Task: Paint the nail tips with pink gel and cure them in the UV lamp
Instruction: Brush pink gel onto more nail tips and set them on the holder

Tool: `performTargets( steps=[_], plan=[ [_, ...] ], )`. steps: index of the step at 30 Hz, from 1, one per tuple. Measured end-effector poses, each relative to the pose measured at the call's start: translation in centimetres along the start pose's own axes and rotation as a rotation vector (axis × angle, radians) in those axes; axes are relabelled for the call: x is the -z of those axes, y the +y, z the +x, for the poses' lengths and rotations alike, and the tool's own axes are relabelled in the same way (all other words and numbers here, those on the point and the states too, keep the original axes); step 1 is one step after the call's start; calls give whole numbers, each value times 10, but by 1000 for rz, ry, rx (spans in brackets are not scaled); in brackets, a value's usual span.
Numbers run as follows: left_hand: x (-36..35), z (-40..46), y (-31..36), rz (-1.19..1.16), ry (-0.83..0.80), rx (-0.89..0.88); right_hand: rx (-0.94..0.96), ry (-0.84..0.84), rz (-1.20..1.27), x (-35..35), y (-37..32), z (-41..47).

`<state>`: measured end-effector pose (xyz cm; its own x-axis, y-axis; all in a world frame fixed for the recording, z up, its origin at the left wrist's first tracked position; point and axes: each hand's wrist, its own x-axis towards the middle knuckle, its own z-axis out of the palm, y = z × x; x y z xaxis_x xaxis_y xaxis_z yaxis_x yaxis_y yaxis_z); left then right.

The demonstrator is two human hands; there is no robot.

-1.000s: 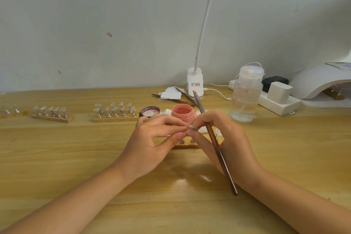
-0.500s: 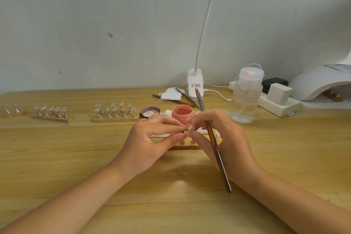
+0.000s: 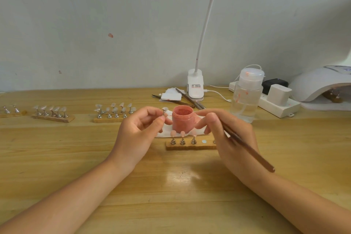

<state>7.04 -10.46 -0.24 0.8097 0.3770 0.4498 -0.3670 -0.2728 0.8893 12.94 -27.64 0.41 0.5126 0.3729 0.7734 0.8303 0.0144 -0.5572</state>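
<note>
Hands over wooden table [image 3: 57,157], apart, one on each side of open pink gel jar [image 3: 183,120]. Left hand [image 3: 141,132]: fingers curled, thumb and forefinger pinching a small metal stand with a nail tip [image 3: 164,110] on top, raised just left of the jar. Right hand [image 3: 230,138]: gripping a brown brush [image 3: 248,148], handle slanting toward near right; bristle end hidden behind the fingers. Jar stands on white tissue [image 3: 164,132]. Wooden holder strip [image 3: 190,144] just near of jar: three metal stands bearing pink tips, one bare round spot to their right, right end hidden by right hand. Further holder strips with clear tips [image 3: 115,113] at left. Clear pump bottle [image 3: 247,97] right of jar. White UV lamp [image 3: 319,83] at far right edge, an object inside its opening, too dim to identify. Clip lamp [image 3: 195,87] at far centre.
</note>
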Motion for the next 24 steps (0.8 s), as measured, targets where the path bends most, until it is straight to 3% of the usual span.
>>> performTargets(
  steps=[2, 6, 9, 24],
  plan=[
    [0, 0, 0, -12, 2, 20, -43, 36, 74, 3, -1, 3],
    [-1, 1, 1, -21, -16, 59, -315, 128, 244, 8, -3, 11],
    [-1, 1, 0, -35, -6, 87, -421, 140, 240, 10, 0, 23],
    [-1, 1, 2, 107, -23, 32, -349, -131, -328, -11, 26, 75]
  ],
)
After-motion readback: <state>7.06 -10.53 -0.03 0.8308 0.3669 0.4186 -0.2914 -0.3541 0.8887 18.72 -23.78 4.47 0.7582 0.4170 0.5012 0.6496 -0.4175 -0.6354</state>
